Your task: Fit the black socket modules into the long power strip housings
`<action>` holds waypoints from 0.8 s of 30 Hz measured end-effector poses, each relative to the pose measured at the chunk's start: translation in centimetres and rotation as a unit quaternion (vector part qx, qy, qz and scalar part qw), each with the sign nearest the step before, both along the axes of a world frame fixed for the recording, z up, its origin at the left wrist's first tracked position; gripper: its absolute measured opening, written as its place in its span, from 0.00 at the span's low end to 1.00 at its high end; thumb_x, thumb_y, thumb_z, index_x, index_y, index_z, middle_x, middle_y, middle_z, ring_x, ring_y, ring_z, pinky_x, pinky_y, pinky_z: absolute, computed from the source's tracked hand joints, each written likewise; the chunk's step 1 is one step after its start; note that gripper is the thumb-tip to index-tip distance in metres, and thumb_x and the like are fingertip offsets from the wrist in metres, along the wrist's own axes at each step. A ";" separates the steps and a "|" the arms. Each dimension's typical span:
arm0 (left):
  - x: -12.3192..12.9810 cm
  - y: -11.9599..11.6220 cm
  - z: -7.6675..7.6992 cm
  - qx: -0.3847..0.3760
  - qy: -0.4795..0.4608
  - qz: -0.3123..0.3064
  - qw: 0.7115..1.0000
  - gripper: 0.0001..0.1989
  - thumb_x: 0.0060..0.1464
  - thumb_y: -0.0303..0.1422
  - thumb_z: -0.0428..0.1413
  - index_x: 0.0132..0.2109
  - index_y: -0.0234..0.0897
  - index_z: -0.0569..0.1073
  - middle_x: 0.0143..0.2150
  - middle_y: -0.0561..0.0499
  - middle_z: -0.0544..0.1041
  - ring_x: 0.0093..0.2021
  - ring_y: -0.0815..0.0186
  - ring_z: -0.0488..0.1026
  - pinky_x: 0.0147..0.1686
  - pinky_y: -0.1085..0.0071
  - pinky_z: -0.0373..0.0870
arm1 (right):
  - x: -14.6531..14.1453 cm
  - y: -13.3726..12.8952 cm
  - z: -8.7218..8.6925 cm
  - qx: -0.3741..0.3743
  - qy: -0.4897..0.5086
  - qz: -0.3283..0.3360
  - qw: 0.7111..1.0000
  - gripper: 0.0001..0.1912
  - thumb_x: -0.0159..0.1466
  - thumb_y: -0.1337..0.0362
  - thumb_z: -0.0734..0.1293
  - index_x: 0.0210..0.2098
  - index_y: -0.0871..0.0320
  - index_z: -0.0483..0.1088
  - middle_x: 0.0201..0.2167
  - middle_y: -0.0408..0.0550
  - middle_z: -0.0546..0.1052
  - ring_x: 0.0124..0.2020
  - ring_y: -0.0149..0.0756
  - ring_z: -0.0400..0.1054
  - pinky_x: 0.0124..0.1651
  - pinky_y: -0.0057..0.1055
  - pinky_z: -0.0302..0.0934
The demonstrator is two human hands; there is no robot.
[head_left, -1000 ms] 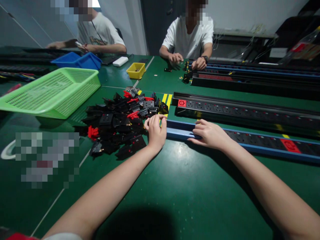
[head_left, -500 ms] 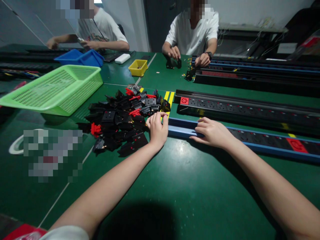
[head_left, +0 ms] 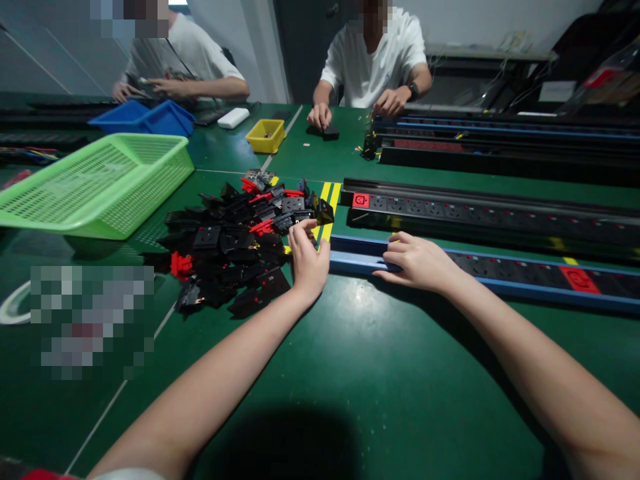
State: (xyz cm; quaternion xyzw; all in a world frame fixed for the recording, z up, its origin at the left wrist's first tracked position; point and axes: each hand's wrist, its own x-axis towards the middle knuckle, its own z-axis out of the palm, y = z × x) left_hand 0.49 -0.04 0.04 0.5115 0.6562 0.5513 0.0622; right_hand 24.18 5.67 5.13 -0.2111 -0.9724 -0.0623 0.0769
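Note:
A blue rail lies lengthwise across the right half of the table, with black socket modules and one red module in it. My right hand is closed around the rail near its left part. My left hand is beside the rail's left end, at the right edge of a pile of black and red socket modules; its fingers are bent, and whether they hold a module I cannot make out. Behind the blue rail lies a black rail with a red module at its left end.
A green basket stands at the left, blue bins and a yellow bin behind it. Two people sit across the table; one person's hand touches a black part. A white ring lies at far left.
The view has shifted slightly. My left hand's fingers have changed pose a little at the pile's edge. The person opposite has lowered a black part to the table. My right hand stays on the rail.

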 end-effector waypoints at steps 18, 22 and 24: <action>-0.8 0.2 -0.4 -0.040 0.017 0.056 0.997 0.29 0.43 0.19 0.55 0.53 0.39 0.60 0.58 0.42 0.64 0.61 0.54 0.61 0.63 0.55 0.55 | 0.0 -0.3 -0.6 0.014 0.009 -0.011 1.000 0.20 0.68 0.51 0.61 0.29 0.58 0.73 0.31 0.52 0.77 0.47 0.48 0.67 0.45 0.38 0.65; -1.0 0.1 -0.5 -0.062 0.039 0.056 0.996 0.29 0.47 0.23 0.57 0.56 0.38 0.59 0.60 0.39 0.63 0.64 0.53 0.59 0.64 0.54 0.53 | 0.0 -0.3 -0.7 0.023 0.013 -0.008 1.000 0.20 0.68 0.51 0.61 0.30 0.58 0.73 0.31 0.52 0.77 0.47 0.48 0.67 0.46 0.38 0.65; -1.0 0.3 -0.7 -0.081 0.055 0.058 0.993 0.28 0.51 0.27 0.59 0.57 0.36 0.59 0.61 0.36 0.62 0.65 0.52 0.58 0.65 0.52 0.51 | 0.1 -0.3 -0.8 0.026 0.014 -0.008 1.000 0.20 0.69 0.51 0.61 0.30 0.58 0.73 0.30 0.52 0.77 0.47 0.48 0.67 0.46 0.38 0.65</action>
